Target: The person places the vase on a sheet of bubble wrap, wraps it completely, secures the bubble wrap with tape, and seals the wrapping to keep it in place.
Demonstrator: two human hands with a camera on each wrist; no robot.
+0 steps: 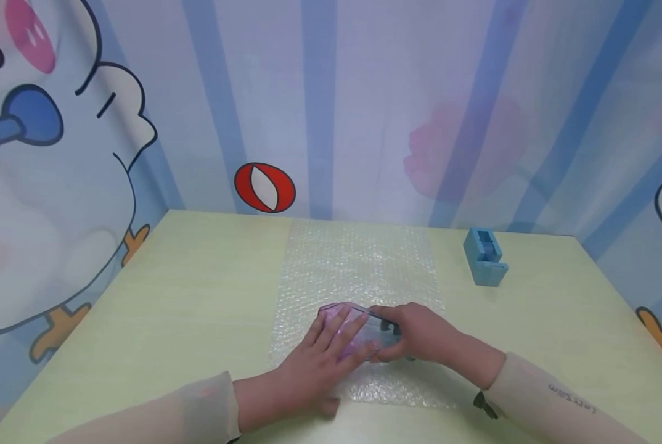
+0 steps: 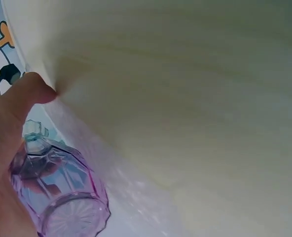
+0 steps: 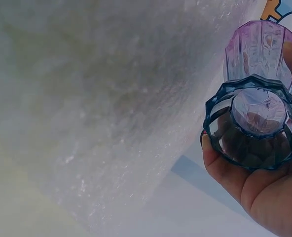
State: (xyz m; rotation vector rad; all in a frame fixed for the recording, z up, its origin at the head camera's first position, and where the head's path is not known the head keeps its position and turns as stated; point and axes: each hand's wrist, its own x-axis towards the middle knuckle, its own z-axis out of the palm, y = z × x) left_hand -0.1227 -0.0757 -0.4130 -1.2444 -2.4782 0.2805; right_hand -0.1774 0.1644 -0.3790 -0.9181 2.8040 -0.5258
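A faceted glass vase (image 1: 383, 339), tinted pink at one end and blue at the other, lies on its side over a sheet of bubble wrap (image 1: 364, 265). My left hand (image 1: 314, 370) rests on the pink end with its fingers straight and spread. My right hand (image 1: 425, 333) grips the blue end between thumb and fingers. In the left wrist view the vase (image 2: 67, 182) shows its round pink base. The right wrist view looks into the blue rim of the vase (image 3: 254, 83), with fingers curled around it. My left palm hides part of the vase from the head view.
A blue tape dispenser (image 1: 483, 259) stands toward the back right of the pale yellow table (image 1: 220, 271). Behind the table hangs a striped blue-and-white cloth (image 1: 359, 111) with cartoon prints, and it also encloses both sides. The bubble wrap reaches nearly to the table's back edge.
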